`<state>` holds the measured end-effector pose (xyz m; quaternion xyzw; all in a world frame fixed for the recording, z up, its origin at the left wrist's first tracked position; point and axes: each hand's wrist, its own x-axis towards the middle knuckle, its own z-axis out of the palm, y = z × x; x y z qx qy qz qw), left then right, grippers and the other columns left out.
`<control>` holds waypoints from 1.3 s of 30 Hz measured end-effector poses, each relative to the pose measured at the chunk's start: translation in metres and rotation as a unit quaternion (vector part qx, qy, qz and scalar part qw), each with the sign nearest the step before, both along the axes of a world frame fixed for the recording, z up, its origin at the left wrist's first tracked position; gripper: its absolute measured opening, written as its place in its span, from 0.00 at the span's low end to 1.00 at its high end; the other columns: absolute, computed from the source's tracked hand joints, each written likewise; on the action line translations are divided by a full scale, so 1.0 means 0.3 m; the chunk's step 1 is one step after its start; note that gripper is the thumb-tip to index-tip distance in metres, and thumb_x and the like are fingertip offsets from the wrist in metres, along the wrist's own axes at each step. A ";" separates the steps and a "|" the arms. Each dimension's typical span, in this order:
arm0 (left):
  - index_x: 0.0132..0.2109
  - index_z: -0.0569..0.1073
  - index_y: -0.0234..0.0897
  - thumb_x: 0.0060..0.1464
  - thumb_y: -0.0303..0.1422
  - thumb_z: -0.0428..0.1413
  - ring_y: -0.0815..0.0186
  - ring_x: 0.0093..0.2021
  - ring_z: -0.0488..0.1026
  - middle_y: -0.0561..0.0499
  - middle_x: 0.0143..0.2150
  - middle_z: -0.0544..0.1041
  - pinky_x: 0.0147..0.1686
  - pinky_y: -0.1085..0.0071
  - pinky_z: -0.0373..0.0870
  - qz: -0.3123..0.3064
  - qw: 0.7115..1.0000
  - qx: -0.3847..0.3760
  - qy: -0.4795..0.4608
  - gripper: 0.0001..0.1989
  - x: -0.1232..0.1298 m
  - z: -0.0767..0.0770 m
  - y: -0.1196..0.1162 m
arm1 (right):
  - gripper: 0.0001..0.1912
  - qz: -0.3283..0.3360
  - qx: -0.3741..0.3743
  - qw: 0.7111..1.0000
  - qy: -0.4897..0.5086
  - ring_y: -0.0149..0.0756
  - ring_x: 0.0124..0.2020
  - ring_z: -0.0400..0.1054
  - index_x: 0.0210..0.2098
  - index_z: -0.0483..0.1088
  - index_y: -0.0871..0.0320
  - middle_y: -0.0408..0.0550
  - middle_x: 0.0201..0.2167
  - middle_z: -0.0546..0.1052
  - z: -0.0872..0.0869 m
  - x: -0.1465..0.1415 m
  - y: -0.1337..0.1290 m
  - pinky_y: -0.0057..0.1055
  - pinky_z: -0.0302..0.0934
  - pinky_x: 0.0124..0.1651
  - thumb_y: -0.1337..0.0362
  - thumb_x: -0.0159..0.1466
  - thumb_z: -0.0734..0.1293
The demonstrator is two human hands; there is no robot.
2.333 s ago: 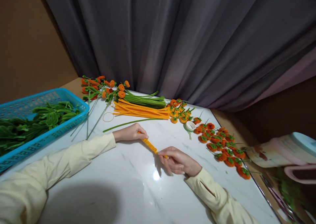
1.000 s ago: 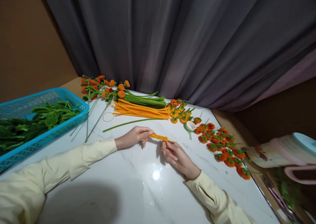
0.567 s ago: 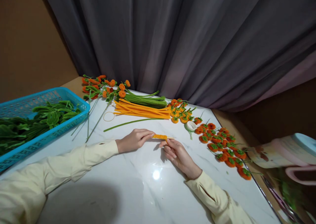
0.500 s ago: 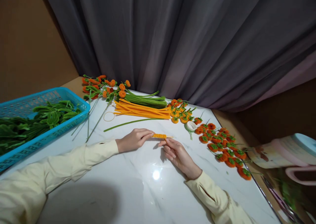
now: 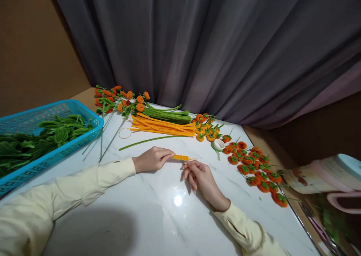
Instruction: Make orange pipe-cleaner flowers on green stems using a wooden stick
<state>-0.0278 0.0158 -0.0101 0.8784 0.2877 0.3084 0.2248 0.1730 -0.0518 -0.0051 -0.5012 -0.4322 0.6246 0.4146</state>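
My left hand (image 5: 154, 159) pinches the near end of a thin pale stick, its thumb and forefinger closed on it. Around the stick runs a tight coil of orange-yellow pipe cleaner (image 5: 180, 157); the bare stick tip (image 5: 193, 159) sticks out to the right. My right hand (image 5: 203, 179) is just below that tip, its fingers curled and thumb near the forefinger at the coil's right end. What its fingertips hold, if anything, is hidden. Beyond both hands lie a bundle of orange-yellow pipe cleaners (image 5: 163, 125) and a single green pipe cleaner (image 5: 149, 141).
A blue basket (image 5: 84, 134) of green fuzzy leaves stands left. Green pipe cleaners (image 5: 172, 115) and orange flowers (image 5: 140, 107) lie at the back. Several orange flower heads (image 5: 248, 159) and a roll of tape (image 5: 219, 144) are right, beside a pink-handled jug (image 5: 318, 173).
The coiled stick and my left hand have shifted slightly left. My right hand has turned a little, its fingertips lower, and the strand seen by its fingers before no longer shows.
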 end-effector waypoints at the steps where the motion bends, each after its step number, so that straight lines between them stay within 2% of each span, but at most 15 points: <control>1: 0.39 0.77 0.31 0.60 0.31 0.47 0.65 0.31 0.75 0.44 0.34 0.80 0.34 0.74 0.68 -0.001 1.000 -0.012 0.005 0.14 -0.001 0.003 0.007 | 0.20 0.001 0.012 1.000 -0.029 0.22 0.06 0.49 0.28 0.66 0.62 0.43 0.15 0.71 -0.006 -0.002 -0.004 0.22 0.41 0.09 0.49 0.61 0.62; 3: 0.37 0.78 0.32 0.59 0.31 0.48 0.69 0.25 0.71 0.46 0.30 0.80 0.28 0.76 0.65 -0.005 0.999 -0.044 0.013 0.14 -0.005 0.009 0.024 | 0.21 0.000 0.039 0.995 -0.087 0.22 0.06 0.47 0.27 0.65 0.60 0.39 0.10 0.66 -0.019 -0.004 -0.010 0.22 0.37 0.10 0.47 0.61 0.61; 5: 0.35 0.78 0.31 0.59 0.32 0.49 0.71 0.22 0.67 0.48 0.27 0.79 0.25 0.78 0.61 -0.014 0.996 -0.083 0.017 0.14 -0.011 0.016 0.044 | 0.22 0.000 0.072 0.987 -0.140 0.23 0.08 0.47 0.25 0.64 0.59 0.37 0.08 0.62 -0.028 -0.005 -0.015 0.23 0.40 0.12 0.47 0.62 0.60; 10: 0.33 0.79 0.29 0.56 0.34 0.51 0.70 0.25 0.67 0.48 0.27 0.78 0.26 0.79 0.60 -0.049 0.979 -0.196 0.034 0.15 -0.030 0.043 0.083 | 0.21 0.030 0.154 0.950 -0.269 0.29 0.13 0.51 0.22 0.63 0.56 0.39 0.10 0.60 -0.020 0.000 -0.032 0.27 0.47 0.20 0.52 0.66 0.56; 12: 0.33 0.79 0.28 0.55 0.35 0.52 0.70 0.26 0.68 0.48 0.27 0.78 0.26 0.79 0.61 -0.061 0.970 -0.234 0.037 0.14 -0.035 0.057 0.089 | 0.20 0.043 0.204 0.919 -0.335 0.30 0.14 0.52 0.21 0.61 0.56 0.40 0.12 0.61 -0.014 0.001 -0.043 0.28 0.45 0.22 0.56 0.66 0.54; 16: 0.30 0.79 0.28 0.54 0.34 0.53 0.71 0.24 0.65 0.50 0.23 0.76 0.24 0.81 0.59 -0.097 0.957 -0.268 0.048 0.14 -0.039 0.075 0.092 | 0.14 0.081 0.301 0.818 -0.484 0.29 0.13 0.46 0.23 0.60 0.56 0.41 0.13 0.60 -0.019 0.002 -0.063 0.29 0.38 0.23 0.64 0.64 0.53; 18: 0.30 0.79 0.28 0.53 0.35 0.54 0.72 0.24 0.64 0.51 0.23 0.75 0.24 0.81 0.58 -0.110 0.954 -0.275 0.054 0.14 -0.039 0.075 0.094 | 0.11 0.092 0.334 0.777 -0.526 0.29 0.13 0.44 0.24 0.59 0.57 0.40 0.12 0.60 -0.026 0.004 -0.068 0.29 0.36 0.23 0.67 0.63 0.53; 21: 0.31 0.79 0.27 0.53 0.35 0.54 0.72 0.24 0.64 0.50 0.23 0.76 0.25 0.81 0.59 -0.119 0.945 -0.298 0.060 0.14 -0.040 0.067 0.100 | 0.09 0.099 0.383 0.740 -0.543 0.30 0.13 0.44 0.25 0.58 0.57 0.40 0.12 0.60 -0.030 0.008 -0.071 0.29 0.35 0.23 0.72 0.59 0.54; 24: 0.31 0.79 0.28 0.51 0.36 0.56 0.71 0.24 0.65 0.50 0.25 0.77 0.25 0.80 0.60 -0.126 0.932 -0.335 0.058 0.14 -0.042 0.054 0.108 | 0.07 0.114 0.421 0.728 -0.529 0.30 0.14 0.44 0.25 0.57 0.57 0.40 0.13 0.60 -0.027 0.010 -0.073 0.29 0.35 0.23 0.74 0.55 0.55; 26: 0.30 0.79 0.28 0.50 0.36 0.56 0.71 0.25 0.64 0.50 0.25 0.76 0.25 0.80 0.60 -0.133 0.923 -0.358 0.050 0.13 -0.044 0.048 0.111 | 0.07 0.119 0.420 0.744 -0.506 0.30 0.15 0.44 0.25 0.56 0.56 0.40 0.13 0.60 -0.023 0.011 -0.072 0.29 0.36 0.23 0.74 0.54 0.55; 27: 0.30 0.79 0.29 0.49 0.36 0.57 0.72 0.24 0.63 0.51 0.23 0.75 0.24 0.80 0.59 -0.136 0.919 -0.367 0.047 0.13 -0.045 0.047 0.112 | 0.07 0.121 0.410 0.762 -0.487 0.30 0.15 0.44 0.24 0.55 0.56 0.39 0.14 0.59 -0.019 0.011 -0.070 0.28 0.37 0.23 0.74 0.55 0.55; 30: 0.27 0.77 0.29 0.49 0.38 0.57 0.75 0.19 0.55 0.55 0.15 0.65 0.19 0.78 0.50 -0.139 0.909 -0.391 0.039 0.14 -0.050 0.057 0.110 | 0.11 0.132 0.346 0.837 -0.402 0.29 0.16 0.47 0.23 0.55 0.56 0.38 0.14 0.56 -0.004 0.013 -0.059 0.27 0.41 0.23 0.68 0.63 0.54; 33: 0.23 0.72 0.30 0.50 0.39 0.57 0.76 0.16 0.47 0.58 0.13 0.54 0.16 0.75 0.41 -0.142 0.886 -0.442 0.024 0.17 -0.056 0.078 0.101 | 0.19 0.131 0.270 0.904 -0.305 0.28 0.17 0.49 0.21 0.55 0.56 0.38 0.15 0.55 0.008 0.013 -0.048 0.26 0.44 0.23 0.57 0.67 0.54; 36: 0.20 0.65 0.33 0.51 0.41 0.57 0.77 0.14 0.42 0.61 0.13 0.48 0.14 0.75 0.38 -0.140 0.828 -0.542 -0.023 0.19 -0.052 0.089 0.089 | 0.22 0.118 0.172 0.963 -0.172 0.27 0.15 0.49 0.22 0.56 0.56 0.37 0.13 0.56 0.008 0.009 -0.041 0.25 0.44 0.20 0.48 0.66 0.56; 39: 0.22 0.62 0.35 0.50 0.41 0.59 0.77 0.14 0.41 0.62 0.15 0.45 0.11 0.77 0.40 -0.122 0.765 -0.626 -0.088 0.19 -0.040 0.082 0.080 | 0.22 0.089 0.093 0.990 -0.061 0.25 0.12 0.49 0.24 0.56 0.56 0.36 0.12 0.61 0.002 0.004 -0.034 0.24 0.42 0.16 0.46 0.64 0.58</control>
